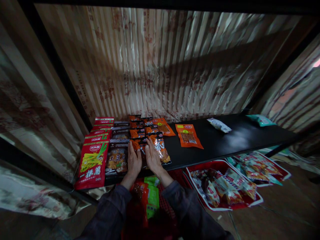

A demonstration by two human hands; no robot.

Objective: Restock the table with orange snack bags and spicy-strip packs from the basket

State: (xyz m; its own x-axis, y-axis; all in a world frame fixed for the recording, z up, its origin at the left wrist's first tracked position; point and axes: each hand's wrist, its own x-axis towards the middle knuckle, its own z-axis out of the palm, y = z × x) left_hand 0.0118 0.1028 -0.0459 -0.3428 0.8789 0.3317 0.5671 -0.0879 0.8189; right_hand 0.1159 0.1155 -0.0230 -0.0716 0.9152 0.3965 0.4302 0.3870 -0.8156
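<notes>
My left hand (135, 160) lies with straight fingers on the front of the black shelf, between the dark potato-chip bags (117, 156) and a row of orange-and-black snack bags (137, 133). Across a narrow gap, my right hand (152, 155) is also stretched out, touching the front orange-and-black bag (162, 150) on its right. Part of another orange-and-black packet (143, 145) shows between the two hands; its lower part is hidden. Neither hand has its fingers wrapped round anything.
Red snack bags (93, 161) overlap in a row at the shelf's left end. Orange packets (188, 136), a white packet (219, 125) and a teal packet (261, 120) lie on the black shelf (240, 140). Below stand red baskets (232, 209) of snacks and green-and-orange packets (150, 200).
</notes>
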